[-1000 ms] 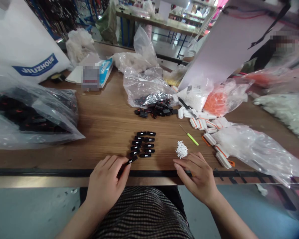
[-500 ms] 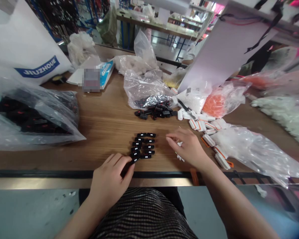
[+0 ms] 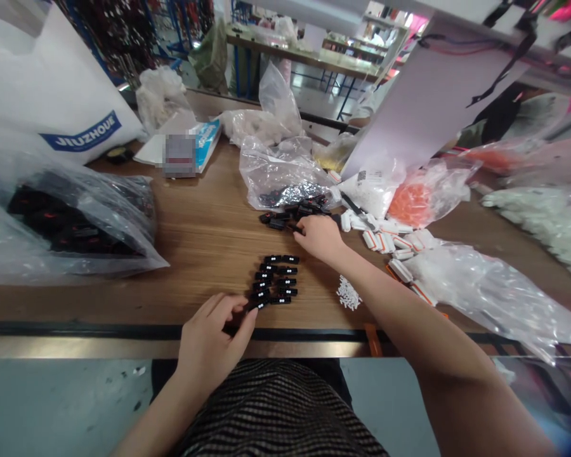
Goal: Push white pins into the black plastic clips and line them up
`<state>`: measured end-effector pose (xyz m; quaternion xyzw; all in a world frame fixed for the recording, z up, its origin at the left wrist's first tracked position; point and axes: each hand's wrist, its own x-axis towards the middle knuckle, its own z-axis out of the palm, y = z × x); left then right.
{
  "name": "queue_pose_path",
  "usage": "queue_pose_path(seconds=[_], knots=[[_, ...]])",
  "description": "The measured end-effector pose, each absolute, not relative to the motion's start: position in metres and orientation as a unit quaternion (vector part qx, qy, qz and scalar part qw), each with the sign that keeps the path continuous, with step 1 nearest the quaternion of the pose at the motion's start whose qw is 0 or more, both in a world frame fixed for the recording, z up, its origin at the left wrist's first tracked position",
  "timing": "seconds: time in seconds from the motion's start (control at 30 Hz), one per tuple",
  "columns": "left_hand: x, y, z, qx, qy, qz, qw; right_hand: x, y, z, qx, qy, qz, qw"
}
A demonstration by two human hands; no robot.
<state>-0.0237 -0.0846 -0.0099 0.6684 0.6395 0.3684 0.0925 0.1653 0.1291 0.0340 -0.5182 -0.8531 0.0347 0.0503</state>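
Note:
Black plastic connectors lie in two rough columns near the table's front edge, each with small white dots on the side facing me. My left hand rests at the lower left end of these columns, thumb and fingers apart, its tips beside the nearest connector. Farther back, my right hand reaches into a loose pile of black connectors. Its thumb and forefinger are closed at the pile's front edge on one connector, partly hidden by the fingers. Beneath my right forearm sits a small heap of white pins.
A clear bag of black parts stands at the left. White connectors with orange seals lie right of the pile. Behind are a bag of orange pieces and a bag of white pieces. A crumpled clear bag covers the right front.
My right hand has moved from the white pins, up and left to the pile of black connectors, uncovering the pins. My left hand's thumb and fingers have parted slightly beside the nearest connector.

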Motion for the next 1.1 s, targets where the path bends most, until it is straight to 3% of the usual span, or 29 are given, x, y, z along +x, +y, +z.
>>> queue_pose_path(seconds=[0.2, 0.3, 0.53, 0.73, 0.87, 1.0, 1.1], knots=[[-0.024, -0.091, -0.003, 0.665, 0.579, 0.468, 0.06, 0.222, 0.067, 0.054, -0.482, -0.87, 0.104, 0.026], [-0.013, -0.096, 0.003, 0.703, 0.501, 0.501, 0.057, 0.247, 0.026, 0.06, -0.459, -0.862, 0.205, 0.073], [0.045, -0.083, 0.001, 0.863, 0.386, 0.299, 0.126, 0.262, -0.041, 0.056, -0.446, -0.808, 0.367, 0.114], [0.056, -0.071, 0.003, 0.875, 0.316, 0.312, 0.192, 0.273, -0.059, 0.051, -0.427, -0.772, 0.455, 0.122], [0.06, -0.068, 0.004, 0.872, 0.335, 0.284, 0.217, 0.283, -0.053, 0.048, -0.452, -0.769, 0.435, 0.124], [0.068, -0.063, 0.0, 0.867, 0.402, 0.222, 0.19, 0.308, -0.031, 0.034, -0.553, -0.769, 0.253, 0.196], [0.07, -0.061, -0.003, 0.863, 0.416, 0.219, 0.186, 0.325, -0.013, 0.019, -0.596, -0.761, 0.163, 0.199]])
